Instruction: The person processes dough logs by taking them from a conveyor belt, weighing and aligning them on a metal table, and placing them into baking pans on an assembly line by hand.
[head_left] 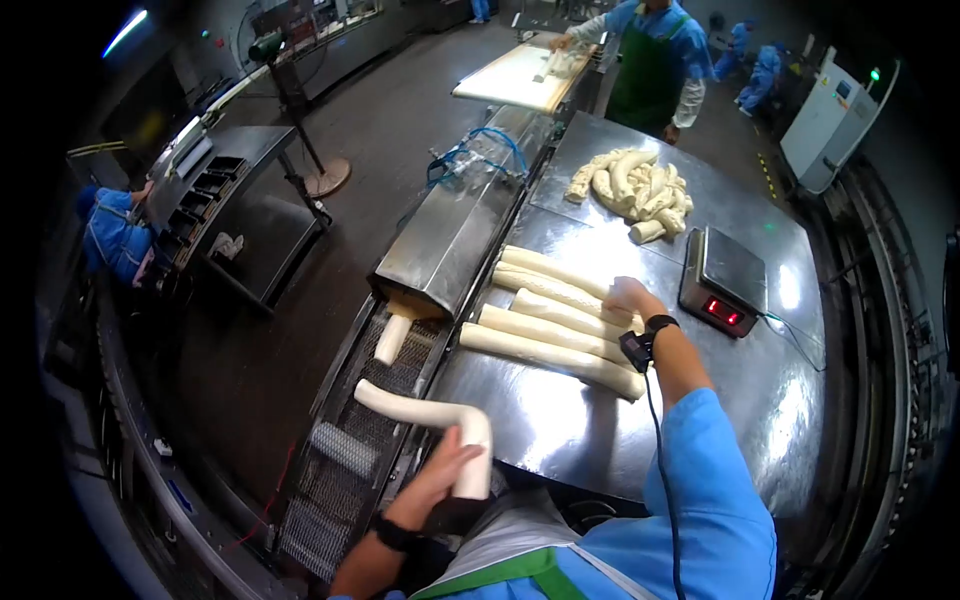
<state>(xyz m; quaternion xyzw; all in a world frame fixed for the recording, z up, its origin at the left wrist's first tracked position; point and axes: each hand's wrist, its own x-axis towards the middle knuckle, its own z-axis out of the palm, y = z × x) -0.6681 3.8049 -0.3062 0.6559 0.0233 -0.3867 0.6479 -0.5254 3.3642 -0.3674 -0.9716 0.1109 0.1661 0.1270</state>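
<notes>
A long, pale dough log sags in a bend over the edge of the mesh conveyor. My left hand is closed around its near, drooping end. Several more dough logs lie side by side on the steel table. Over the right part of this row, my right hand has its fingers curled against one log; the fingertips are partly hidden. A shorter piece of dough comes out of the metal chute onto the conveyor.
A dough pile and a scale with a red display share the table. The mesh conveyor runs along its left. Across the table stands a co-worker in a green apron. Another person works at far left beside black tins.
</notes>
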